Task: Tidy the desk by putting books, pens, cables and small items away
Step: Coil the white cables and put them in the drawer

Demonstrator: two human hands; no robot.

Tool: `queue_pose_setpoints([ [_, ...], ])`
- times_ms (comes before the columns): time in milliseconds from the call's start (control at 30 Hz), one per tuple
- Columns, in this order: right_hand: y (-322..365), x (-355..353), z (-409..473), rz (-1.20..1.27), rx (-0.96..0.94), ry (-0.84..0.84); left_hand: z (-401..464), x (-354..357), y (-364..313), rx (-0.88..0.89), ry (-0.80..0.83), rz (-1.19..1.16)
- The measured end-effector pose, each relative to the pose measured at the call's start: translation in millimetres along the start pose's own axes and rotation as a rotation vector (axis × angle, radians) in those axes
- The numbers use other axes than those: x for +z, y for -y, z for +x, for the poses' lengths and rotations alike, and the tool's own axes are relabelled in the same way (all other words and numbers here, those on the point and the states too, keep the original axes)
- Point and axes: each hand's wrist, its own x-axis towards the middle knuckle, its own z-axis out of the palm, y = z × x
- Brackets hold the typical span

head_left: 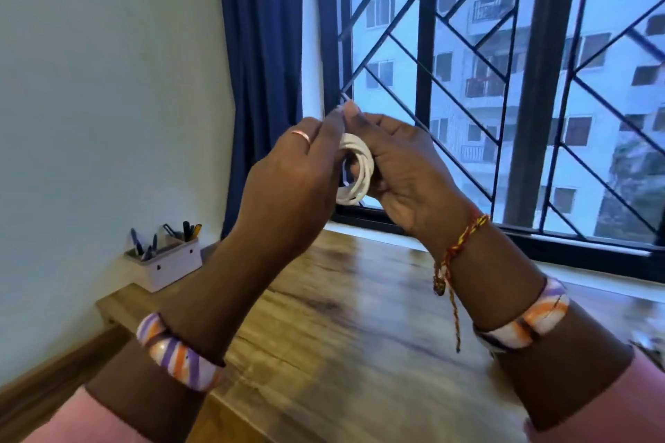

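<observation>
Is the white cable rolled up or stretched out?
Rolled up. The white cable sits in several round loops between the left hand and the right hand, above the desk.

A home room, likely a study: wooden desk (360,298) in the lower centre, pen holder (165,259) at left, blue curtain (259,65), barred window (503,83) facing flats

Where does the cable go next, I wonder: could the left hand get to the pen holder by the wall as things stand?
Probably yes: bare desk lies between the left hand and the pen holder, but it grips the coiled white cable.
</observation>
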Motion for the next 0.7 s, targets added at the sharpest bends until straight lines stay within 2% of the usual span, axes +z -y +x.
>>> queue_pose_setpoints([
  [67,-2.4,2.1,2.0,-0.095,0.047,0.021,-0.3,-2.9,9.0,0.010,0.032,0.091],
  [133,-4.3,5.8,0.9,-0.174,0.113,0.095,0.2,-10.2,18.7,-0.051,0.104,0.141],
  [233,-14.5,17.0,-6.9,-0.389,0.116,0.259,-1.4,-22.8,38.7,-0.201,0.192,0.067],
  [300,-22.4,29.3,-11.0,-0.512,0.081,0.278,-5.0,-28.3,54.8,-0.205,0.204,-0.004],
  [400,-28.6,47.5,-13.4,-0.618,0.118,0.216,-14.7,-39.0,73.1,-0.270,0.285,-0.226],
  [500,-25.1,63.3,-15.9,-0.581,0.222,0.244,-32.0,-51.9,92.0,-0.488,0.348,-0.621],
  [600,-17.9,76.8,-21.3,-0.517,0.334,0.374,-53.8,-68.4,98.7,-0.752,0.291,-1.014],
  [700,-18.0,93.3,-31.5,-0.456,0.437,0.455,-75.9,-85.8,96.9,-0.932,0.201,-1.135],
])
